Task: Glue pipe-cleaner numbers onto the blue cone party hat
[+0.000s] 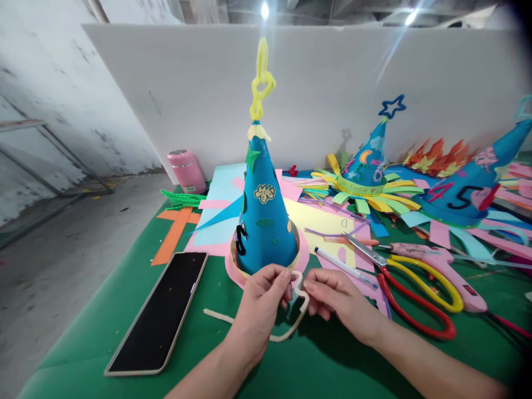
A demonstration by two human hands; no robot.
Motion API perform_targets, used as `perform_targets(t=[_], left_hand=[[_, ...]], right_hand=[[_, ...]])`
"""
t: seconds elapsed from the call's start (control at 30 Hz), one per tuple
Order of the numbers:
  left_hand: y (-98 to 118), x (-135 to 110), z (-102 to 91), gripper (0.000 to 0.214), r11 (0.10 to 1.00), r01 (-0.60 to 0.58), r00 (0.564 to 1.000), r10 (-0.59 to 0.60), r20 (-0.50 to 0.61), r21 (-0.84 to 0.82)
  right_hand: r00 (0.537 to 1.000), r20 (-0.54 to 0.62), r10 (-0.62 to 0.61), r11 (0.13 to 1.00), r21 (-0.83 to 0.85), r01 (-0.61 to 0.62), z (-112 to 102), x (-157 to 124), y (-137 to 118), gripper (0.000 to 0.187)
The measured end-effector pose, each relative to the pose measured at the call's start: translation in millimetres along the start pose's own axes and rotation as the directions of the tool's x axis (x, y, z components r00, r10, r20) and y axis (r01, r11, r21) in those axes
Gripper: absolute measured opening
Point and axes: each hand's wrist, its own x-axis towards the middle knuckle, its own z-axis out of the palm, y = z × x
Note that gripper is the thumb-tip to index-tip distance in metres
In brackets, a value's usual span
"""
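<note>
A blue paper cone hat (266,221) with stickers and a yellow pipe-cleaner topper (261,83) stands upright on a pink paper ring on the green table (124,310). Just in front of it, my left hand (261,302) and my right hand (332,296) both pinch a cream pipe cleaner (297,310), bent into a loop between my fingers. Its loose tail (218,316) trails left over the green cloth. Both hands are closed on it, a little above the table.
A black phone (160,313) lies at the left. Red-and-yellow scissors (415,288), a white marker (343,266) and a pink glue gun (440,266) lie at the right. Behind are two more decorated blue hats (368,160), coloured paper scraps, a pink cylinder (187,172) and a white board.
</note>
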Motion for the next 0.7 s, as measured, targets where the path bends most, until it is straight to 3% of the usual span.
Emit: perform_targets(t=[0.1,0.23,0.47,0.7], left_hand=[[-0.1,0.9,2.1,0.021,0.999,0.033,0.999,-0.032,0.016,-0.024],[-3.7,0.1,2.6,0.022,0.999,0.044,0.999,-0.045,0.031,0.014],[-3.7,-4.7,-0.2,0.018,0.994,-0.045,0.997,0.038,0.069,0.104],[-7.1,-5.9,-1.1,0.023,0.991,0.12,0.981,-0.128,0.143,0.059]], right_hand=[[0.995,-0.08,-0.059,0.998,0.008,0.06,-3.2,0.0,-1.6,0.024],[0.994,-0.066,-0.088,0.994,0.054,0.092,-3.2,1.0,-1.5,0.021],[0.992,-0.084,-0.097,0.994,0.035,0.1,-2.9,2.9,0.9,0.019],[0.99,-0.104,-0.095,0.994,0.048,0.101,-1.2,1.7,0.1,0.016]])
